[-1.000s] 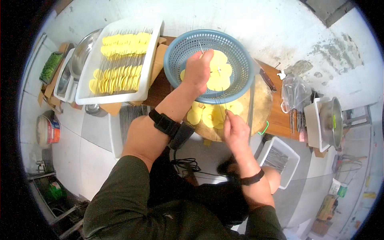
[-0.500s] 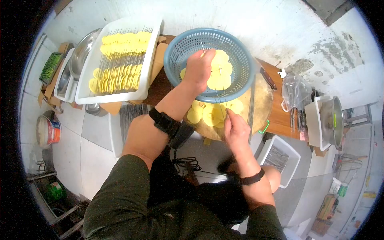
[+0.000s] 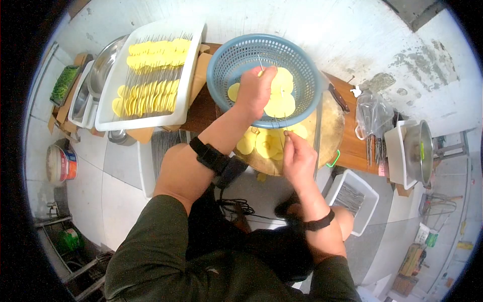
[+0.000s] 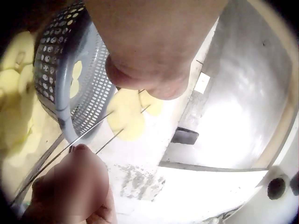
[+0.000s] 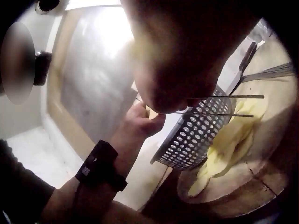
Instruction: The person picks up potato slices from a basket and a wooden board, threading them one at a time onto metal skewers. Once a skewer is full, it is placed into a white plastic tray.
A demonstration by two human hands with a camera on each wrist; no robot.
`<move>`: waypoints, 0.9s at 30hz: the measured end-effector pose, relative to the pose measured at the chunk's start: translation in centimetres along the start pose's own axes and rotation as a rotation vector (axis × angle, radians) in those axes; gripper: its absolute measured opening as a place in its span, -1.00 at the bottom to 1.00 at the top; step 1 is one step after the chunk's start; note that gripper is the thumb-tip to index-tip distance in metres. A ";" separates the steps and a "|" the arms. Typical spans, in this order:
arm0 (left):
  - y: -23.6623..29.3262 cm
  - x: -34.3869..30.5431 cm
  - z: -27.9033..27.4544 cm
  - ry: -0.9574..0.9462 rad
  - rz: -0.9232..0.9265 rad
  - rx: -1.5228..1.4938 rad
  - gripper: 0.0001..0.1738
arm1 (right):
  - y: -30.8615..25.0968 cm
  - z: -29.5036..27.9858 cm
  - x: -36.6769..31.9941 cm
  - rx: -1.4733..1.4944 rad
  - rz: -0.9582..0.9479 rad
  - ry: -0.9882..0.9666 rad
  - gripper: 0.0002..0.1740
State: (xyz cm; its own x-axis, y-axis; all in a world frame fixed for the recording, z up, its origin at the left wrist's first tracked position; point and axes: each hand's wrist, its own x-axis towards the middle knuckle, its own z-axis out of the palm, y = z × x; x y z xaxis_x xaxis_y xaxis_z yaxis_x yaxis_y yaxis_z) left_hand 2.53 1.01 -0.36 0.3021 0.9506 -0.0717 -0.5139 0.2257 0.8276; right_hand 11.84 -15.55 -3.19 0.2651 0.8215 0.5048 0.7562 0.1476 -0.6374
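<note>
Over the blue basket [image 3: 216,95], the left hand [image 3: 255,90] grips yellow round slices [image 3: 279,104] threaded on two thin metal skewers. Its fingers curl at the upper end, where a skewer tip sticks up. Below the basket's near rim, the right hand [image 3: 300,157] pinches the lower ends of the skewers between thumb and fingers. In the left wrist view, two skewers run into a slice [image 4: 126,116] under the left hand [image 4: 145,51]. More slices [image 3: 266,145] lie on the round wooden board [image 3: 327,131]; another slice [image 3: 233,92] sits inside the basket.
A white tray [image 3: 146,122] of skewered yellow slices stands left of the basket. A knife [image 3: 338,98], loose skewers and a plastic bag [image 3: 373,113] lie to the right. Lower right is a white bin [image 3: 370,201] of skewers; metal bowls [image 3: 418,151] stand at both sides.
The left hand and the skewered slices have moved slightly right and down. The right hand has shifted a little, still pinching the skewers, with less skewer length showing between it and the slices.
</note>
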 end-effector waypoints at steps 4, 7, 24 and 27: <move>-0.1 -0.1 0.2 0.023 -0.029 0.018 -0.78 | 0.6 0.2 -0.1 0.039 0.053 -0.023 -0.81; -0.6 -0.1 0.0 -0.027 -0.040 0.052 -0.73 | 0.7 0.2 -0.2 0.102 0.145 -0.058 -0.80; 0.2 0.8 -1.4 0.016 0.032 -0.080 -0.74 | 0.8 -0.3 -2.4 0.266 0.440 -0.330 -0.77; 0.3 -0.7 -1.5 -0.018 0.076 0.032 -0.71 | 0.9 -0.1 -2.5 0.412 0.474 -0.309 -0.77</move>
State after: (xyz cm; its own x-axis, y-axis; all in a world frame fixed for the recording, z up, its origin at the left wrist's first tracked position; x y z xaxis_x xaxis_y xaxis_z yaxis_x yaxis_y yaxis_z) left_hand 0.95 0.69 -0.84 0.2775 0.9607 0.0015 -0.5102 0.1460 0.8476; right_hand 11.93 -17.55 -4.97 0.2823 0.9588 -0.0320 0.2967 -0.1190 -0.9475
